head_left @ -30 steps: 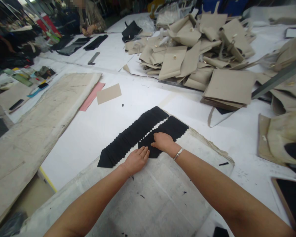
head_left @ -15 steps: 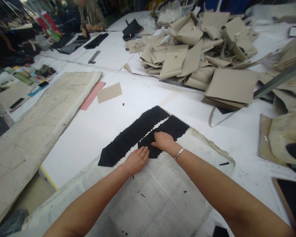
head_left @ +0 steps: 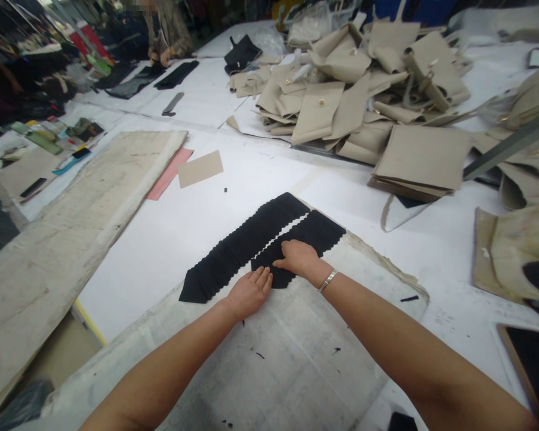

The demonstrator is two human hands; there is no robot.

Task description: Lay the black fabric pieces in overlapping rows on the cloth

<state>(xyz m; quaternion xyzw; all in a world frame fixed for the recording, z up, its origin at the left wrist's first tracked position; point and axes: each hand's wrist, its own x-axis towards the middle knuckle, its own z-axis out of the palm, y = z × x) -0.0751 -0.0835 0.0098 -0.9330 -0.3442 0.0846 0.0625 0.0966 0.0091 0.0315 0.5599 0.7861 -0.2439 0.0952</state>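
Two rows of overlapping black pieces with jagged edges lie on the worn, whitish board [head_left: 291,353] in front of me. The left row [head_left: 247,242] is the longer and has a pointed near end. My left hand [head_left: 251,293] rests flat, fingers together and stretched out, with its fingertips at the near end of the right row [head_left: 321,230]. My right hand [head_left: 300,260], wearing a metal bracelet [head_left: 327,280], is curled down on the middle of that same row. Its thumb points left; the other fingertips are partly hidden against the black pieces.
A large heap of beige bag parts [head_left: 318,111] lies across the table, near a stack of beige panels [head_left: 420,158]. Another long board [head_left: 85,221] is at left. A beige rectangle [head_left: 200,169] and a pink strip [head_left: 168,176] lie between. A co-worker [head_left: 170,36] stands at the far side.
My hands and the black rows stay almost in place; my right thumb shifts slightly left. The co-worker's hands have moved a little.
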